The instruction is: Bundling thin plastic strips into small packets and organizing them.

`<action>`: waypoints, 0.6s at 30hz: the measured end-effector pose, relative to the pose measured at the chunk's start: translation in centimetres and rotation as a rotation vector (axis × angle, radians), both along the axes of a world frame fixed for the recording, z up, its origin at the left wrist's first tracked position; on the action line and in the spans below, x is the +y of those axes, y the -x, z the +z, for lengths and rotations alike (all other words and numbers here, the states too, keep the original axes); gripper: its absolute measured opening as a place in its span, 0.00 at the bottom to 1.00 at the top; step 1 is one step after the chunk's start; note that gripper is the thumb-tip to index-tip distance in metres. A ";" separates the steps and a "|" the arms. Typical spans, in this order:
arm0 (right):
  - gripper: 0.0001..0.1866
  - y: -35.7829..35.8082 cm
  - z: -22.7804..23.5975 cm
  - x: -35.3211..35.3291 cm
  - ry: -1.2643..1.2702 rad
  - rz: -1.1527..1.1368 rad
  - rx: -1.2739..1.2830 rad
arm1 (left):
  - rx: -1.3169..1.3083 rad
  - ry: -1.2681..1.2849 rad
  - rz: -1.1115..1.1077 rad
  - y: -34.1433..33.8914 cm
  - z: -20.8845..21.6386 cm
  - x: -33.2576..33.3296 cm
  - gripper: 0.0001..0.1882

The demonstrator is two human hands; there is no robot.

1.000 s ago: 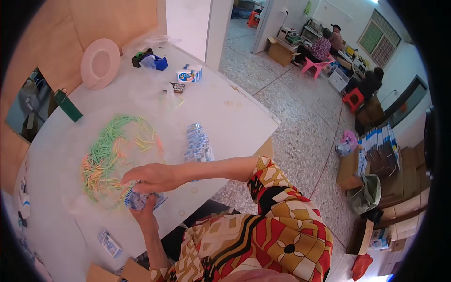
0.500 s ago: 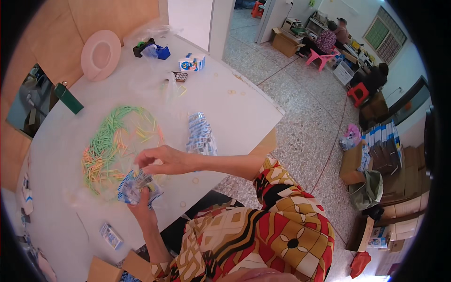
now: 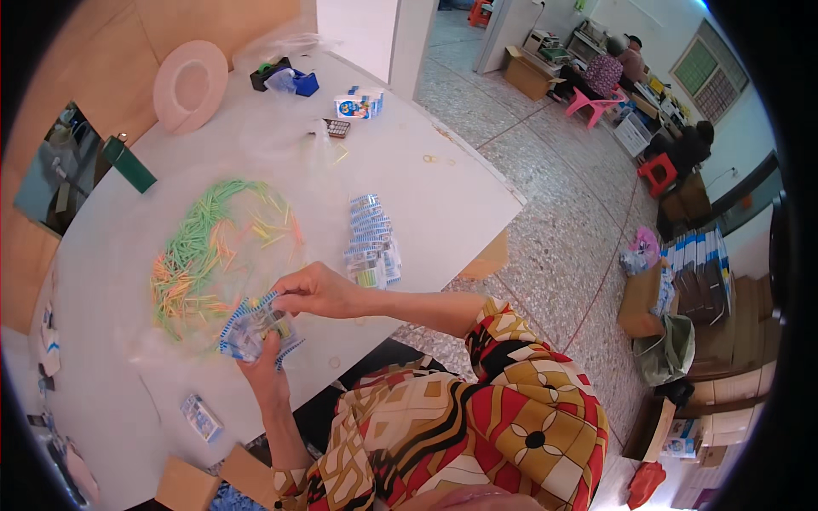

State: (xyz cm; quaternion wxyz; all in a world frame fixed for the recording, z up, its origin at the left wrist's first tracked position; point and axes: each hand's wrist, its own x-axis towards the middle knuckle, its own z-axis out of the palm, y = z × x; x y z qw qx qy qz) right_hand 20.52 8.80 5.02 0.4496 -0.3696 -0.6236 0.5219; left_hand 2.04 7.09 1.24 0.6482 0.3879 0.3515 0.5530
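a person's two bare hands work just inside the near edge of a white table [image 3: 443,204], holding slim clear packets [image 3: 245,335] with blue-and-white striped borders. the left hand [image 3: 266,376] is closed on them from below, thumb pressed over the front, so they spread like a small fan. the right hand [image 3: 319,289] has thumb and fingers pinched at the fan's upper right edge; whether anything besides plastic is caught there is too small to tell. good handling here probably means a firm left thumb, so slick layers do not slide apart, and a light fingertip hold on one border only, since thin film would crease or cling if squeezed. keeping the fan tilted up over the tabletop, rather than out past the near edge, would seem safer. beyond the hands, toward the table's left side, thin straight sticks [image 3: 192,243] in matte green, orange and yellow lie in a loose, curved, tangled heap. between that heap and the table's right corner, more packets overlap in a shingled row [image 3: 371,234], glossy and crinkled. a smooth green cylindrical bottle [image 3: 129,166] and a round, wide-brimmed pink hat [image 3: 194,89] stand by the far left edge.
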 end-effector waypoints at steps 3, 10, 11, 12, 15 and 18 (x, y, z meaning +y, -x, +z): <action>0.12 -0.4 0.3 0.1 -0.004 0.055 -0.041 | -0.017 0.036 -0.004 0.1 -0.1 0.0 0.28; 0.13 -0.9 0.8 -0.8 0.018 0.098 -0.024 | -0.053 0.075 0.003 0.0 -0.4 -0.4 0.28; 0.13 -0.9 1.1 -0.6 0.024 0.108 -0.017 | -0.059 0.058 0.022 0.2 -0.4 -0.6 0.27; 0.13 -1.0 1.5 -0.7 0.042 0.077 -0.071 | -0.049 0.068 0.038 0.3 -0.3 -0.8 0.27; 0.12 -2.4 1.7 -1.4 0.053 -0.023 0.025 | -0.035 0.041 0.000 0.1 0.2 -1.0 0.26; 0.11 -3.3 2.2 -1.9 -0.016 -0.220 -0.029 | 0.045 0.114 0.060 1.1 -0.4 -1.2 0.25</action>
